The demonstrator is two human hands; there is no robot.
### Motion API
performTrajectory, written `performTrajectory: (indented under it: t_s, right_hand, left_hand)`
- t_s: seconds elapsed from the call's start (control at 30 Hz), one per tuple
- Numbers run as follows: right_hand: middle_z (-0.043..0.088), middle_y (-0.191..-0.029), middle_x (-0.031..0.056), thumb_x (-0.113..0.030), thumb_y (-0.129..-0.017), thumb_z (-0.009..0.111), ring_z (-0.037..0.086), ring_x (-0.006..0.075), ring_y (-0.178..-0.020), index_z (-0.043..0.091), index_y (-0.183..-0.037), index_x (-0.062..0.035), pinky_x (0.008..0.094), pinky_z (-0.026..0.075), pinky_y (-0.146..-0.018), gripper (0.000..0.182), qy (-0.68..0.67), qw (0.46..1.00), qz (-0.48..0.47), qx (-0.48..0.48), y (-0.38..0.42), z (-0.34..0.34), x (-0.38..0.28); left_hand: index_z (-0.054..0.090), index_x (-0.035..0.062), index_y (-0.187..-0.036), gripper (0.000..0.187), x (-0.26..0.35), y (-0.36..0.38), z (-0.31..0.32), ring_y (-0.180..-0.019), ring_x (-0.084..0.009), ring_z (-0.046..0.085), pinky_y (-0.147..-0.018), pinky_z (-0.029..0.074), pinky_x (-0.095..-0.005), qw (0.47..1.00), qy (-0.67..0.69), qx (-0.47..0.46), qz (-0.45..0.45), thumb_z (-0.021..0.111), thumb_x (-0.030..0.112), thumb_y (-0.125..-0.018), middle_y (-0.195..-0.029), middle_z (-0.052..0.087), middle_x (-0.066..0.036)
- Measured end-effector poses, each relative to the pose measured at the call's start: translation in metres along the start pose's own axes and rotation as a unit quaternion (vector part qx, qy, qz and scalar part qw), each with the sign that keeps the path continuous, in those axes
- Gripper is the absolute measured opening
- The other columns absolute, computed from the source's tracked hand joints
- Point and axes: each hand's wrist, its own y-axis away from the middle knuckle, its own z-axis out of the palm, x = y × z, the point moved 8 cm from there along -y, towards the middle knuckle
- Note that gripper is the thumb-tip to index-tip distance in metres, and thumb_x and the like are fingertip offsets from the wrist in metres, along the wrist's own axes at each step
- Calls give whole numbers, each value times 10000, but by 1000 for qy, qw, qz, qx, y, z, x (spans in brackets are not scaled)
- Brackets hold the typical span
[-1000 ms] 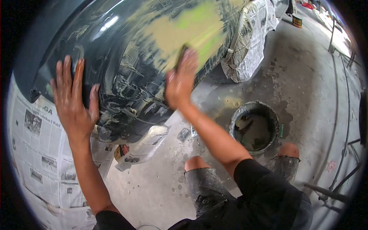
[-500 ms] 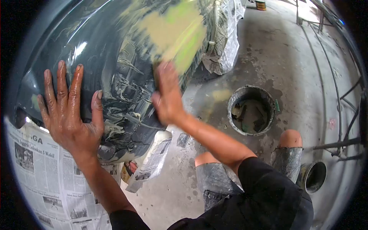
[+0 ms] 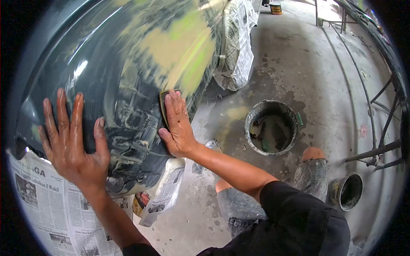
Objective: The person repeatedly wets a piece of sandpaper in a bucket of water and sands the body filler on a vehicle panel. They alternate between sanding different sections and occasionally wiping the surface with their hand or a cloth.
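A dark, glossy car body panel (image 3: 98, 68) fills the upper left, wet and streaked with pale slurry. A beige patch with yellow-green areas (image 3: 171, 47) lies on its upper part. My left hand (image 3: 79, 149) rests flat on the panel with its wet fingers spread, holding nothing. With extended fingers, my right hand (image 3: 178, 128) presses a thin sanding pad (image 3: 163, 109) against the panel, just below the beige patch. Only the pad's left edge shows; the palm and fingers cover the rest.
Newspaper (image 3: 47, 200) masks the area below the panel, and crinkled plastic sheeting (image 3: 239, 47) hangs beyond it. On the stained concrete floor stand a bucket (image 3: 249, 136) with murky water, a smaller container (image 3: 335, 192) by my leg, and a distant can (image 3: 276, 8). Metal bars (image 3: 373, 151) line the right.
My right hand has slid slightly down the panel toward me with the pad, whose edge now shows more. My left hand stays spread on the panel. The whole view has shifted a little.
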Motion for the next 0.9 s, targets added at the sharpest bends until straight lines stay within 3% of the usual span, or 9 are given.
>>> performTrajectory:
  t_s: [0.17, 0.23, 0.33, 0.37, 0.4, 0.47, 0.7, 0.83, 0.9]
  right_hand:
    - [154, -1613, 233, -341, -1013, 378, 121, 364, -1507, 157, -1553, 8, 468, 62, -1217, 679, 27, 993, 65, 95, -108, -56, 149]
    - [153, -1614, 230, -315, -1026, 353, 110, 352, -1510, 154, -1544, 32, 457, 50, -1220, 654, 30, 978, 152, 141, -155, -82, 220]
    - [146, -1604, 264, -321, -1022, 368, 111, 384, -1503, 162, -1527, 69, 465, 56, -1220, 670, 31, 982, 124, 137, -147, -81, 208]
    - [140, -1588, 306, -295, -1020, 369, 109, 430, -1491, 159, -1518, 93, 481, 61, -1217, 665, 77, 987, 46, 132, -127, -66, 182]
    - [149, -1573, 335, -258, -998, 392, 111, 465, -1481, 163, -1516, 99, 493, 64, -1214, 670, 29, 992, 77, 97, -104, -58, 147]
    - [167, -1585, 297, -276, -1005, 360, 117, 435, -1490, 160, -1525, 81, 499, 61, -1211, 662, 40, 997, 27, 62, -78, -49, 111]
    - [179, -1588, 281, -327, -1025, 336, 115, 395, -1499, 215, -1509, 84, 465, 66, -1224, 646, 49, 986, 105, 124, -173, -91, 206]
    - [214, -1564, 311, -267, -941, 469, 163, 487, -1461, 237, -1485, 117, 494, 104, -1216, 705, 16, 998, 33, 46, -107, -62, 124]
    - [230, -1557, 313, -241, -927, 475, 168, 469, -1467, 251, -1487, 101, 496, 118, -1214, 693, 9, 1000, -5, 16, -94, -60, 116]
  left_hand:
    - [677, 231, -1259, 400, 2, -2, -2, -1403, -273, 433, -1163, 257, -539, 1000, -7, 9, 7, 683, 285, -863, -1427, 563, -11]
    - [675, 227, -1262, 397, 3, -3, -2, -1402, -276, 433, -1164, 253, -539, 1000, -7, 11, 6, 680, 280, -868, -1427, 563, -18]
    - [673, 210, -1268, 391, 5, -3, -2, -1404, -288, 430, -1163, 244, -539, 1000, 6, 7, 7, 668, 264, -881, -1425, 564, -35]
    - [673, 197, -1270, 387, 4, -4, -3, -1406, -298, 426, -1162, 238, -540, 1000, 9, 7, 8, 660, 253, -887, -1425, 565, -45]
    - [673, 197, -1270, 387, 4, -4, -3, -1406, -298, 426, -1162, 238, -540, 1000, 6, 5, 9, 660, 253, -887, -1425, 565, -45]
    - [674, 167, -1269, 378, 5, -5, -2, -1409, -322, 419, -1161, 226, -535, 1000, 5, -5, 8, 641, 237, -898, -1424, 563, -74]
    - [632, 135, -1313, 369, 7, -5, -1, -1422, -323, 391, -1182, 202, -496, 999, -1, -21, 29, 610, 205, -952, -1457, 524, -95]
    - [629, 122, -1313, 368, 7, -5, -1, -1423, -333, 388, -1181, 195, -500, 999, 6, -18, 32, 604, 206, -956, -1455, 525, -109]
    - [630, 118, -1311, 366, 9, -7, -1, -1423, -336, 386, -1181, 192, -501, 999, 3, -20, 34, 603, 206, -956, -1455, 525, -111]
